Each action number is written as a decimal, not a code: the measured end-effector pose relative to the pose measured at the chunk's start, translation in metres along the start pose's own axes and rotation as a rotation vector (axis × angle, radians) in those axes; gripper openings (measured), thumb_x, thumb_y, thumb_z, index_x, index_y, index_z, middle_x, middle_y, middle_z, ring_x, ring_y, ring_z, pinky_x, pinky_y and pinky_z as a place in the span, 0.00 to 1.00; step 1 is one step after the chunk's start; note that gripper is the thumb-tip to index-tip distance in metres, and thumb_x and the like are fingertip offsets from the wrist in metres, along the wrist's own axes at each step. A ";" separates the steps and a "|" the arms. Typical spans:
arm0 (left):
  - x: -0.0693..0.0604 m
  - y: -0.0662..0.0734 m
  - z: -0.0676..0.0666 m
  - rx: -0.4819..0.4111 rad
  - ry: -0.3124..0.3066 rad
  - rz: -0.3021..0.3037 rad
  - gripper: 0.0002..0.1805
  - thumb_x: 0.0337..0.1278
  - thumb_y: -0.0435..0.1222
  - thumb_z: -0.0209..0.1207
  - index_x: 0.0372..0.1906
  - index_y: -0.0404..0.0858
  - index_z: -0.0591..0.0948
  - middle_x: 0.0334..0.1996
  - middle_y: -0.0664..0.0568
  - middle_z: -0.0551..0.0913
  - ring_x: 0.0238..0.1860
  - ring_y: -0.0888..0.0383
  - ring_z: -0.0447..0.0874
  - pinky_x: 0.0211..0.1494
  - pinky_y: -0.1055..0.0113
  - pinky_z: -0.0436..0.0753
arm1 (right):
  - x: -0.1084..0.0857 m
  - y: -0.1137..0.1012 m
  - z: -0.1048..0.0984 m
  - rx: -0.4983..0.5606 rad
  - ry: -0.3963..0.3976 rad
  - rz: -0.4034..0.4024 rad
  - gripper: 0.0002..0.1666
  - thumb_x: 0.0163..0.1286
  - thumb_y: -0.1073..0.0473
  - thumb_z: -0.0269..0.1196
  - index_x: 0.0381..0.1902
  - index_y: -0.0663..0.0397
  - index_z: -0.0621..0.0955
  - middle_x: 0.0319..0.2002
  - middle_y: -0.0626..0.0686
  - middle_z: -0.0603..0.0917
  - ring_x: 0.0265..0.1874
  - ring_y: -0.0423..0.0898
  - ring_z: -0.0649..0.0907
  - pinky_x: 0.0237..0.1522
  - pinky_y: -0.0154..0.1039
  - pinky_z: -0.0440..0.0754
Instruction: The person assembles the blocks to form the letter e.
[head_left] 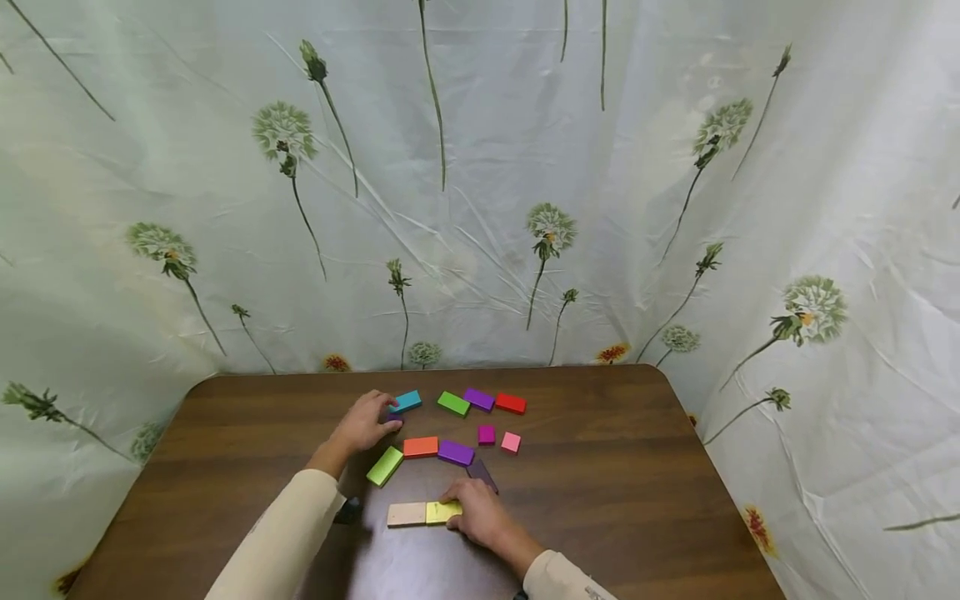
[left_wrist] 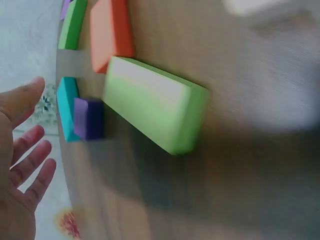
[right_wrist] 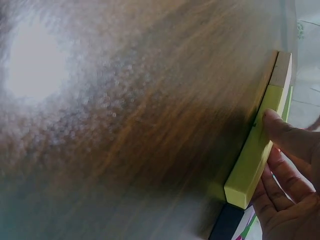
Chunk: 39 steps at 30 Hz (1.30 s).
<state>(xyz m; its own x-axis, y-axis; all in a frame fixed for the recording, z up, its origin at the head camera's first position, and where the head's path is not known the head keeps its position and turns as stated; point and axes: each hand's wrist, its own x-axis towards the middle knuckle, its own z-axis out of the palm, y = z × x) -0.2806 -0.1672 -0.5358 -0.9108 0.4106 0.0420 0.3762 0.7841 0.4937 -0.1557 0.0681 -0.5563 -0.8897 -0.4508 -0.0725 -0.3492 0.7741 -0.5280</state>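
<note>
Toward the person's side of the worktop (head_left: 615, 517), a yellow block (head_left: 438, 514) is pinched between the thumb and fingers of the right hand (head_left: 483, 512), and its end is set against a tan block (head_left: 407, 515) in one straight row. By judgement, a line of blocks is being laid end to end, with the yellow one being squared up. Farther off, the left hand (head_left: 366, 422) is held beside a teal block (head_left: 407, 402) and a dark purple block (left_wrist: 88, 119); its fingers are spread and nothing is gripped, though whether either block is touched cannot be told. For the next move, one of that close pair would need to be singled out without the other being nudged. Between the left hand and the row, the way is partly blocked by a lime block (head_left: 386, 467) and an orange block (head_left: 421, 447), so a lift over them seems called for. Just beyond the right hand a dark block (head_left: 482, 475) is found, easily knocked. Farther back, a green block (head_left: 453, 404) and a red block (head_left: 511, 403) are left well apart.
</note>
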 end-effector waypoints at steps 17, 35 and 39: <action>0.048 0.004 0.014 0.190 -0.155 -0.045 0.21 0.49 0.22 0.60 0.51 0.37 0.78 0.48 0.39 0.78 0.50 0.40 0.77 0.52 0.45 0.76 | -0.002 -0.007 0.007 -0.049 0.053 -0.069 0.17 0.48 0.62 0.75 0.39 0.51 0.88 0.32 0.42 0.83 0.35 0.36 0.80 0.36 0.29 0.75; 0.018 0.009 -0.019 0.085 -0.039 -0.016 0.26 0.51 0.32 0.65 0.58 0.35 0.76 0.50 0.38 0.75 0.44 0.43 0.76 0.43 0.48 0.78 | -0.005 0.000 0.006 -0.060 0.083 -0.075 0.16 0.47 0.64 0.75 0.38 0.54 0.88 0.32 0.44 0.83 0.35 0.39 0.81 0.38 0.32 0.77; 0.001 0.011 -0.025 0.063 -0.018 0.046 0.24 0.49 0.32 0.65 0.54 0.34 0.78 0.46 0.40 0.75 0.41 0.45 0.75 0.42 0.50 0.78 | -0.004 -0.001 0.007 -0.062 0.068 -0.056 0.16 0.49 0.63 0.75 0.39 0.54 0.88 0.33 0.46 0.84 0.36 0.40 0.82 0.38 0.34 0.77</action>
<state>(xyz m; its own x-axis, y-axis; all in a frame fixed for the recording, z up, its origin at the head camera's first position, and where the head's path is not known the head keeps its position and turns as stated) -0.2813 -0.1697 -0.5081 -0.8896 0.4544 0.0474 0.4277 0.7919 0.4357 -0.1499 0.0662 -0.5611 -0.8855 -0.4645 0.0146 -0.4147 0.7755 -0.4760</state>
